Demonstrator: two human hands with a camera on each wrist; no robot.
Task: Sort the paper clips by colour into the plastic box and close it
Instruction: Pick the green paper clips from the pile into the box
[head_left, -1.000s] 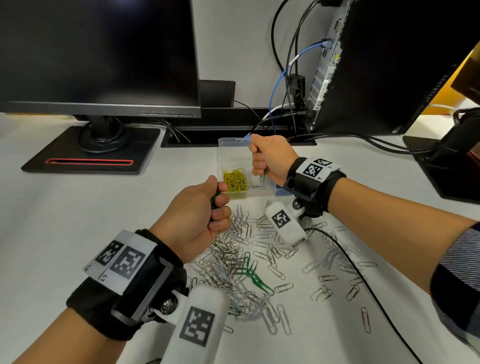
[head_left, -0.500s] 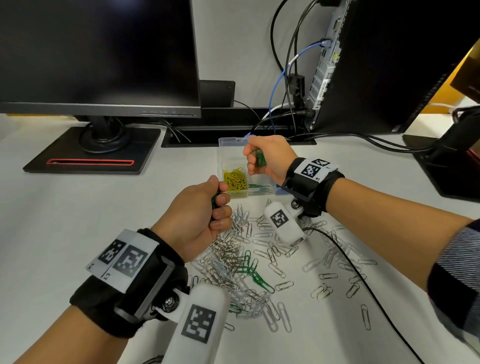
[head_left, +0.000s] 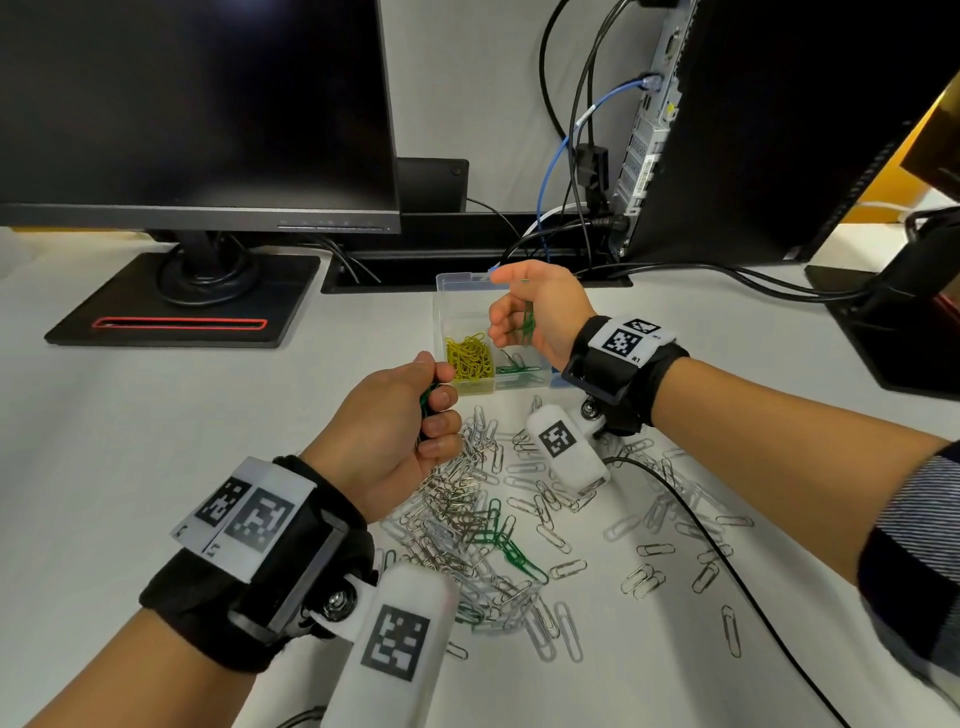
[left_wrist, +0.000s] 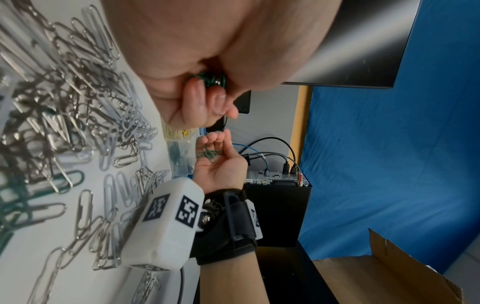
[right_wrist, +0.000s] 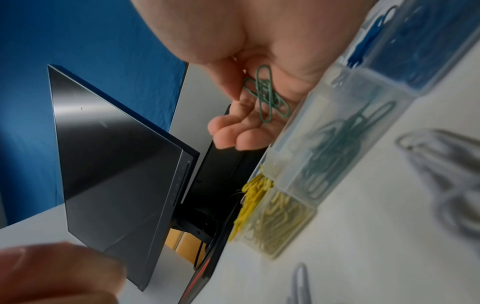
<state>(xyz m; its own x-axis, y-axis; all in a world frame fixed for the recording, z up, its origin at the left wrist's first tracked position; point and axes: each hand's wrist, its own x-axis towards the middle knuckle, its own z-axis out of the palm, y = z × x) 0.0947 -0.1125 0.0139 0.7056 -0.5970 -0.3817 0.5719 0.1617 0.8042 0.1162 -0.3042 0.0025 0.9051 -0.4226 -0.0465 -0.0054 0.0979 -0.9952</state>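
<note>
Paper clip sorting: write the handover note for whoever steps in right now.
Left hand: fist closed round a bunch of green clips, beside the box's near left corner.
Right hand: over the plastic box, fingers loosely curled, a few green clips on the palm, not yet dropped.
Box: lid open; yellow clips in the left compartment, some green clips in the middle one, blue clips in the next.
Left: drop both handfuls into the green compartment, pick the green clips from the pile, sort the silver clips on the table, close the box.
</note>
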